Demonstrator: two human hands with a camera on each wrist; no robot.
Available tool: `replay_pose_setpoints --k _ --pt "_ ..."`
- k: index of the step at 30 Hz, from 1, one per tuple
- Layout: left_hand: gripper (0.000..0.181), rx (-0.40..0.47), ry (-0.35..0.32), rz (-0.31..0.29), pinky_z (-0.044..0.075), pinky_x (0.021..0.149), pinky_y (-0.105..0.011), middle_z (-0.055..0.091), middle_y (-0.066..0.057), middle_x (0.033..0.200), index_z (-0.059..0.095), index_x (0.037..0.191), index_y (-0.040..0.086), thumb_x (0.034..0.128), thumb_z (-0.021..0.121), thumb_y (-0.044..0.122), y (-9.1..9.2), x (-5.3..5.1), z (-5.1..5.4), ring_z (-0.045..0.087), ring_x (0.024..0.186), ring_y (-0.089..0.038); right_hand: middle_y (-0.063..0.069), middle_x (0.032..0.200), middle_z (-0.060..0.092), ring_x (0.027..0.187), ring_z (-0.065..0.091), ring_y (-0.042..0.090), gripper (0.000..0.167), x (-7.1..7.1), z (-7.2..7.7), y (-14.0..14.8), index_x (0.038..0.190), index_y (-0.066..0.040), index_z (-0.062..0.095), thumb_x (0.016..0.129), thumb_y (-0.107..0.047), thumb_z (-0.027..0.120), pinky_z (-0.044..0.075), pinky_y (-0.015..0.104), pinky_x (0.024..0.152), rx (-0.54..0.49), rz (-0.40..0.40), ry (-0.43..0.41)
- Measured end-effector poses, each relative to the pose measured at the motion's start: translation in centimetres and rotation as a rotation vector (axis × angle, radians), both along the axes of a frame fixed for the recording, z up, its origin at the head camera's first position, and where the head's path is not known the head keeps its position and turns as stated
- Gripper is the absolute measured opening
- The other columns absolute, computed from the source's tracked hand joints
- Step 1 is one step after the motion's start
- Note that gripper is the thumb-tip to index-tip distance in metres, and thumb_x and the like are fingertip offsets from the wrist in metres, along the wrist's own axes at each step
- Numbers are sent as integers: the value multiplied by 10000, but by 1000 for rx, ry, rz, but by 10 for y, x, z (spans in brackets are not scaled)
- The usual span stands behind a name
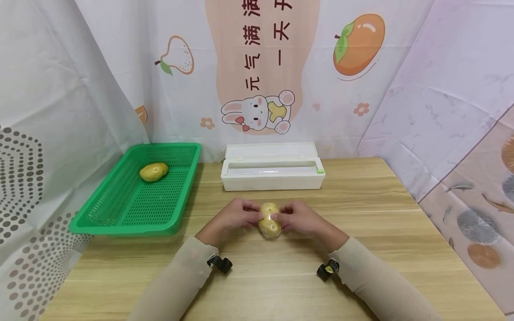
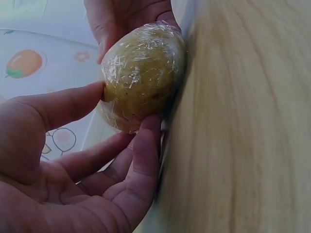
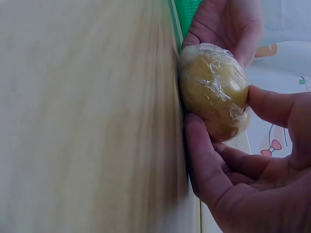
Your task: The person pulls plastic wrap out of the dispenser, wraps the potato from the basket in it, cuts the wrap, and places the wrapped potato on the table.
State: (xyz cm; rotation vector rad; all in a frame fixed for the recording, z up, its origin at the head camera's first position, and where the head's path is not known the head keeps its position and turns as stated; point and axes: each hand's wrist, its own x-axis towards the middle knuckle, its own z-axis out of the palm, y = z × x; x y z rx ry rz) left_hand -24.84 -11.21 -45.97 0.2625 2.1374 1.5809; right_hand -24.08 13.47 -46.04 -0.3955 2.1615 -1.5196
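Observation:
A potato (image 1: 269, 221) wrapped in clear plastic film is held between both hands, at or just above the middle of the table. My left hand (image 1: 242, 214) grips its left side, thumb on top and fingers curled beneath. From the other side my right hand (image 1: 299, 217) grips it the same way. Wrinkled, shiny film covers the potato (image 2: 143, 73) in the left wrist view, and the right wrist view shows film on the potato (image 3: 214, 90) too. A second potato (image 1: 154, 171) lies in the green basket (image 1: 182, 196) at the left.
Behind the hands stands a white cling film box (image 1: 273, 183) with its lid raised and a small green piece at its right end. The wooden table (image 1: 385, 223) reaches back to a printed curtain (image 1: 313, 76). Black wrist cameras (image 1: 220, 263) sit on both sleeves.

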Motion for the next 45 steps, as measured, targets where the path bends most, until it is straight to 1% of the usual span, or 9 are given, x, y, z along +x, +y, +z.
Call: replay_pose_setpoints --k 9,12,18,22,27,30,34,42,45 --pt "359 50 -33 15 630 765 -343 762 -141 1135 728 1242 0 924 790 156 -1 -4 -6 754 892 -183 163 1107 716 923 725 200 389 -7 -4 9 1229 56 692 1008 -265 691 631 379 818 6 28 19" --pt "431 83 -46 15 632 768 -353 743 -166 1182 682 1332 41 925 789 134 -1 -5 -7 759 898 -206 186 1130 705 924 729 208 432 -8 -5 11 1312 46 650 1004 -253 699 633 393 817 -5 26 8" --pt "501 39 77 -85 629 832 -396 689 -139 1277 643 1421 227 940 783 212 -4 -5 -8 735 1007 -233 246 1264 625 917 738 252 642 -7 -2 12 1556 -145 462 989 -299 721 637 409 784 -5 41 31" --pt "569 -51 180 -141 584 922 -384 697 -34 1271 665 1382 330 852 871 314 -5 -3 -7 670 1134 -209 196 1295 616 1030 700 265 666 -8 -2 14 1537 -184 503 944 -310 779 625 393 813 50 130 140" --pt "674 -95 201 -105 595 838 -362 706 -23 1200 688 1344 324 729 963 308 -2 -2 -8 660 1099 -211 81 1229 680 1115 649 245 781 -11 -1 17 1526 -218 516 842 -320 880 570 373 905 133 216 298" --pt "686 -91 185 -81 612 771 -350 706 -51 1180 693 1346 292 719 970 279 -1 -2 -7 672 1050 -217 50 1156 699 1085 660 221 778 -12 2 17 1512 -227 532 827 -326 888 573 381 920 157 226 314" --pt "696 -107 195 -68 605 775 -320 719 -51 1170 694 1355 256 717 971 270 -1 -2 -8 673 1053 -207 12 1103 707 1054 660 187 748 -13 5 16 1485 -230 560 821 -327 891 574 369 929 181 232 322" --pt "685 -125 237 -58 585 841 -312 754 -16 1144 703 1346 205 719 969 277 -2 0 -7 670 1115 -203 -65 1224 731 1069 672 160 640 -13 4 16 1410 -198 635 833 -320 880 570 370 933 180 242 333" --pt "671 -114 228 -57 590 846 -311 759 -22 1168 708 1338 174 724 966 263 -2 1 -6 684 1107 -198 -60 1184 742 1040 681 159 620 -12 5 17 1398 -197 645 836 -315 877 576 349 912 183 250 340"
